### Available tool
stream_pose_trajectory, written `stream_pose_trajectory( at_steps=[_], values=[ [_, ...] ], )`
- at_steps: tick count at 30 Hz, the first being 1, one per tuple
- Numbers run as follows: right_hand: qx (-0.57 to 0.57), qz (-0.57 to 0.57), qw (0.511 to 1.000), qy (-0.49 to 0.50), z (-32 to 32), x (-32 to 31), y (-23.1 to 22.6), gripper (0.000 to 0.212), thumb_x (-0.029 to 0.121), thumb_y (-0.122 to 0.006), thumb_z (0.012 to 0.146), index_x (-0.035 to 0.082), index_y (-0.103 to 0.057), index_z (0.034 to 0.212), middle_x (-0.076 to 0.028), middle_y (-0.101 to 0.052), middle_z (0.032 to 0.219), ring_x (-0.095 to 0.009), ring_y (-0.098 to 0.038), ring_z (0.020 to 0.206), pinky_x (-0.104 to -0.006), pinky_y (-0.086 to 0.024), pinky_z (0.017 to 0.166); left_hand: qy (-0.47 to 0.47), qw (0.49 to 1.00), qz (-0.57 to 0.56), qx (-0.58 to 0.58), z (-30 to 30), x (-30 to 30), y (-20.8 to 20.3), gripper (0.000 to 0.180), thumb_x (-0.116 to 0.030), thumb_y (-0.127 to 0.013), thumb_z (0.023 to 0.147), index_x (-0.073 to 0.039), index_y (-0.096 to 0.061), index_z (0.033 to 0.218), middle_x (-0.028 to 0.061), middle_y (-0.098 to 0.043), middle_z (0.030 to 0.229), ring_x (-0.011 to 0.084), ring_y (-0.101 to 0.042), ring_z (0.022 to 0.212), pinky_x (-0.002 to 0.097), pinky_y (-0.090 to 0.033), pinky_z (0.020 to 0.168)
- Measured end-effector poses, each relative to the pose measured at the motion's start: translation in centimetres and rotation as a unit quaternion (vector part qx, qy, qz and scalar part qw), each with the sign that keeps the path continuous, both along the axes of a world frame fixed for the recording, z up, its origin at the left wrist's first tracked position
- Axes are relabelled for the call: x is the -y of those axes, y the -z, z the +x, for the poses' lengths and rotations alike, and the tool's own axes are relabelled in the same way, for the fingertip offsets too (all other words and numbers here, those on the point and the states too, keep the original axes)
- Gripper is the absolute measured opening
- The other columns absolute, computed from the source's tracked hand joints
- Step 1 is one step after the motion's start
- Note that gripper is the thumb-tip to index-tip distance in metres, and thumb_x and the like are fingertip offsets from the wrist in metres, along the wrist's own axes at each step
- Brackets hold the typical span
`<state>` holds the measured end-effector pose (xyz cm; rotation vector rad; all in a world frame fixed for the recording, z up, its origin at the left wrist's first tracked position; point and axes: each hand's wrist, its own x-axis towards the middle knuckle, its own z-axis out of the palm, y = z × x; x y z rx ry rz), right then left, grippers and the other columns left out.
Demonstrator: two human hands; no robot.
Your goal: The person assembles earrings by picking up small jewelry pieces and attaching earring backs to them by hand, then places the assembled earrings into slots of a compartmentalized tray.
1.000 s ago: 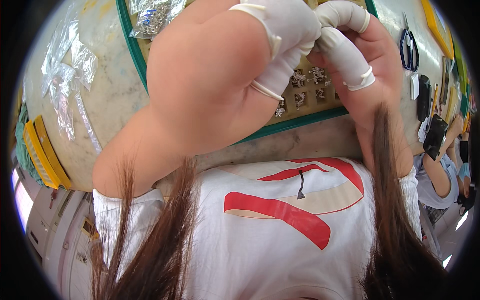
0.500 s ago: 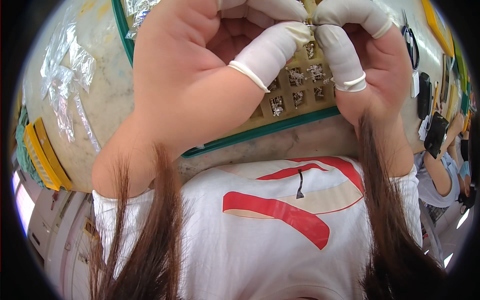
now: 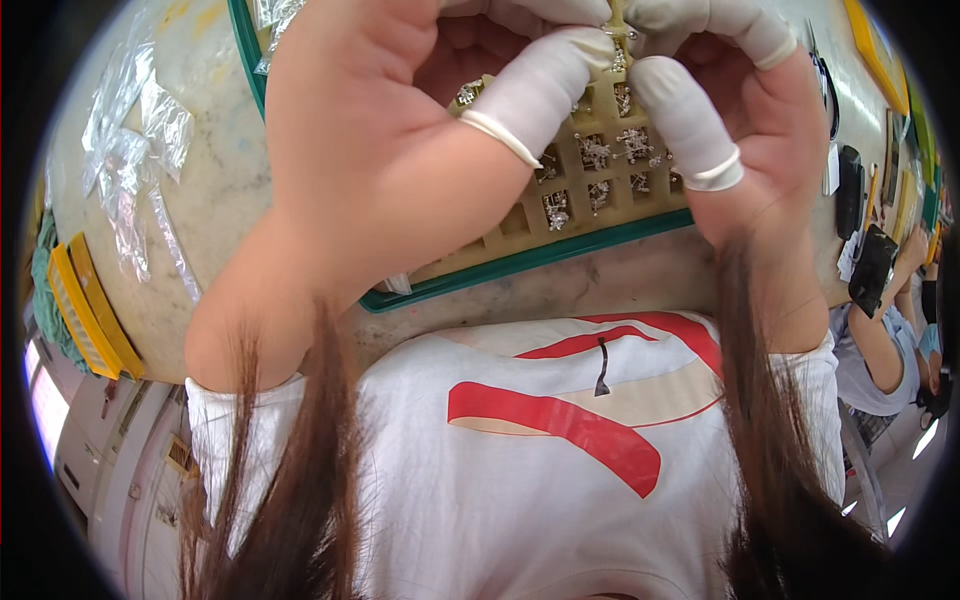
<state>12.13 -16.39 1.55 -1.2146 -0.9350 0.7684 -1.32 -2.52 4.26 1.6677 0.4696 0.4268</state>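
Note:
My left hand point(image 3: 400, 140) and my right hand point(image 3: 720, 110) work close together at the top of the view, with white finger cots on thumbs and fingers. The left thumb and forefinger are bent into a pinch; what lies between their tips is too small to name. Thumb and forefinger of the right hand are curled close to each other, and a tiny silver bead shows by their tips. Below the fingers lies a beige compartment tray point(image 3: 515, 222), its cells holding small silver pin-like jewellery pieces point(image 3: 593, 152). My hands hide much of the tray.
A green tray rim point(image 3: 540, 262) frames the beige one. Clear plastic bags point(image 3: 125, 150) and a yellow rack point(image 3: 90, 310) lie left. To the right are scissors point(image 3: 828, 95), black objects point(image 3: 872, 268) and yellow trays point(image 3: 878, 50). Another person's arm point(image 3: 905, 285) shows far right.
The thin pin seen between both hands' fingertips no longer spans them. My right hand has shifted slightly right, away from the left, and more of the tray shows.

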Motion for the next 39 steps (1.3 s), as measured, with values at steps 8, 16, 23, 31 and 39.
stream_pose_trajectory(
  at_steps=[8,16,23,31,39],
  values=[
    [0.247,0.073,0.965,0.058,0.4,-0.6,0.4,0.017,0.004,-0.066,0.095,0.000,-0.057,0.109,-0.006,-0.058,0.097,-0.013,-0.058,0.090,-0.0276,-0.048,0.085,0.119,0.949,-0.276,0.098,-0.6,-2.0,1.7,0.017,0.009,-0.062,0.093,0.001,-0.059,0.108,0.0178,-0.069,0.114,0.0191,-0.068,0.107,0.0330,-0.055,0.094],
    [-0.182,-0.138,0.970,0.080,-1.8,-0.3,-2.8,0.017,0.009,-0.064,0.099,0.002,-0.057,0.112,-0.003,-0.062,0.104,-0.009,-0.058,0.092,-0.0255,-0.048,0.086,0.146,0.930,0.231,0.248,0.8,-3.4,0.9,0.017,0.009,-0.067,0.089,0.001,-0.065,0.103,0.0156,-0.071,0.101,0.0214,-0.070,0.090,0.0324,-0.057,0.079],
    [-0.318,-0.169,0.929,-0.086,0.7,0.4,-4.1,0.021,0.006,-0.063,0.098,0.001,-0.055,0.117,-0.006,-0.061,0.112,-0.011,-0.058,0.097,-0.0272,-0.048,0.090,0.186,0.879,0.378,0.224,1.0,-3.8,0.0,0.013,0.007,-0.066,0.090,0.000,-0.067,0.101,0.0145,-0.072,0.095,0.0212,-0.071,0.083,0.0321,-0.057,0.073],
    [0.081,0.018,0.995,0.051,-0.1,-0.2,0.3,0.028,-0.001,-0.065,0.091,-0.001,-0.053,0.117,-0.008,-0.059,0.104,-0.013,-0.057,0.093,-0.0278,-0.047,0.087,0.113,0.947,-0.275,0.123,-0.4,-2.4,2.1,0.016,0.007,-0.064,0.093,0.000,-0.062,0.107,0.0150,-0.070,0.111,0.0166,-0.068,0.103,0.0320,-0.055,0.094],
    [0.219,0.053,0.974,0.025,1.1,-0.4,0.5,0.023,0.000,-0.067,0.090,-0.001,-0.057,0.111,-0.009,-0.059,0.101,-0.014,-0.058,0.089,-0.0271,-0.048,0.081,0.113,0.944,-0.290,0.108,-0.5,-2.4,1.8,0.015,0.006,-0.065,0.093,0.001,-0.062,0.107,0.0162,-0.070,0.115,0.0174,-0.068,0.105,0.0325,-0.055,0.094]
  ],
)
